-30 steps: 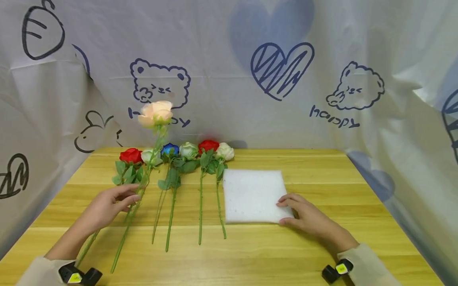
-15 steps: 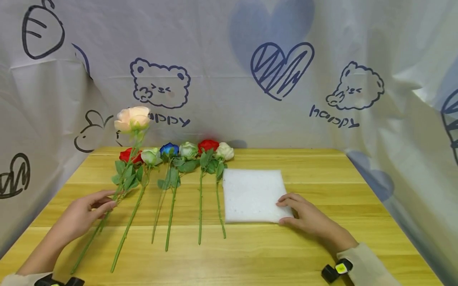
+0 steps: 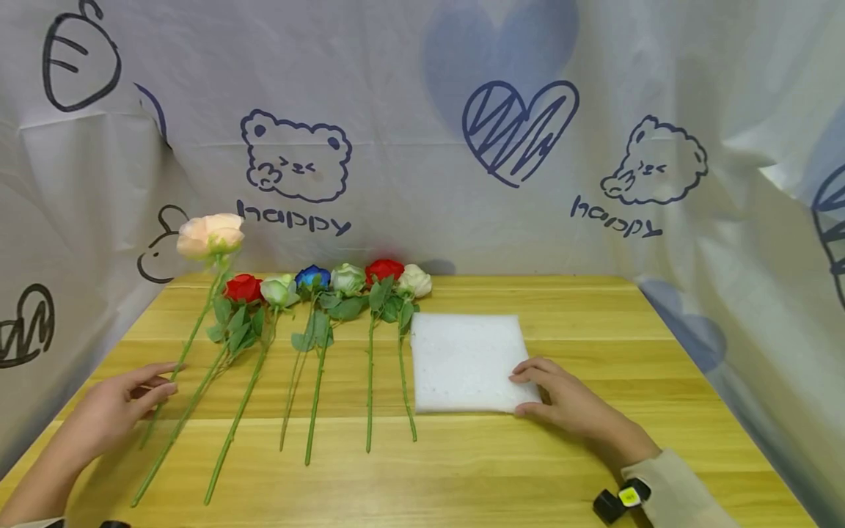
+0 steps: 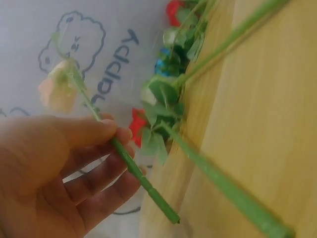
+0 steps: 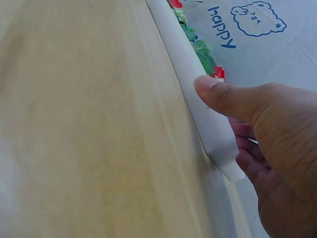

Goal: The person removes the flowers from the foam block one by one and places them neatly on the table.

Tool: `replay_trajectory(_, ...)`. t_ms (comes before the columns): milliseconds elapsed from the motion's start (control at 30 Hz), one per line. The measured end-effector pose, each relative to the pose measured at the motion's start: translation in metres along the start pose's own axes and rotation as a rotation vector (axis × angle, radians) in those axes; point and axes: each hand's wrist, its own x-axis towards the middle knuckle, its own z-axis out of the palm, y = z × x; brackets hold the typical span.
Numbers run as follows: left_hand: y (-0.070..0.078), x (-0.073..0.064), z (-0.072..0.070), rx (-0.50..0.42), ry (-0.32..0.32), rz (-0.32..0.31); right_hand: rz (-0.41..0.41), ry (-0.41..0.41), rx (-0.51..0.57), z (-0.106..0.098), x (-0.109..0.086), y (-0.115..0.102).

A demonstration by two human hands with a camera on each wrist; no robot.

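Note:
My left hand (image 3: 108,411) pinches the stem of a peach rose (image 3: 211,236) between thumb and fingers, at the left of the table. The bloom stands up against the backdrop, and the stem slants down to the left. In the left wrist view the green stem (image 4: 130,162) crosses the fingers and its cut end sticks out below them. At the right, my right hand (image 3: 561,394) grips the near right corner of a white foam sheet (image 3: 469,359) lying on the table. Its thumb (image 5: 218,94) lies along the front edge, with the fingers on the other side.
Several roses lie in a row left of the foam, stems toward me: a red rose (image 3: 243,288) nearest the left hand, then pale green, a blue rose (image 3: 312,276), another red, and a white rose (image 3: 414,280). A white cloth backdrop (image 3: 396,183) with drawings surrounds the wooden table (image 3: 475,469).
My left hand has carried the peach rose leftward and lower, past the red rose at the row's left end. The right hand and the foam sheet have stayed in place.

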Motion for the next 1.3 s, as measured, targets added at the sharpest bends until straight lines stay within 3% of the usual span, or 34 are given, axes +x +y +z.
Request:
replay_trajectory(267, -0.017, 0.000, -0.005, 0.083, 0.007, -0.064, -0.016, 0.013, -0.006, 0.001, 0.000, -0.001)
replay_trajectory(500, -0.029, -0.001, -0.009, 0.157, 0.013, -0.081, -0.011, 0.014, -0.006, 0.000, 0.000, -0.002)
replay_trajectory(833, -0.042, -0.006, -0.014, 0.177, -0.014, -0.131, -0.008, 0.003, -0.003, -0.001, 0.000, -0.003)
replay_trajectory(1300, -0.056, -0.012, -0.010, 0.192, -0.011, -0.123, -0.001, 0.009, -0.008, 0.000, -0.001, -0.001)
